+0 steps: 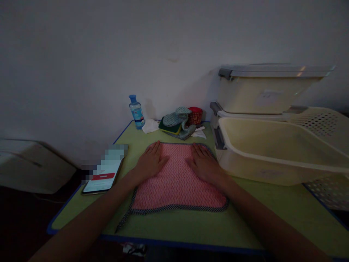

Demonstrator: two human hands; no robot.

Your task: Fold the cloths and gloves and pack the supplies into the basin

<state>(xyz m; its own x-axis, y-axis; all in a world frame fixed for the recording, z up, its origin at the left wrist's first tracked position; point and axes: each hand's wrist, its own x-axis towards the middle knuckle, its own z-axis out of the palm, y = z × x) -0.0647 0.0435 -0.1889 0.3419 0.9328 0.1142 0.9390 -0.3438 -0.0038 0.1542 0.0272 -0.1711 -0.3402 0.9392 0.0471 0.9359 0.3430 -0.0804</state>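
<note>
A pink textured cloth (178,182) with a dark checked border lies spread on the green table (196,227). From its near left corner a short strip of the border trails off. My left hand (151,162) rests flat on the cloth's far left part, fingers stretched out. On the far right part lies my right hand (205,163), also flat with its fingers extended. Neither hand grips anything. Both palms face down, so their undersides are hidden.
A phone (102,174) with a lit screen lies left. At the back stand a blue bottle (136,112), white tissue (150,126), a green-and-yellow sponge (170,127), a crumpled grey-green cloth (180,118) and a red container (195,115). Cream plastic bins (253,169) occupy the right side.
</note>
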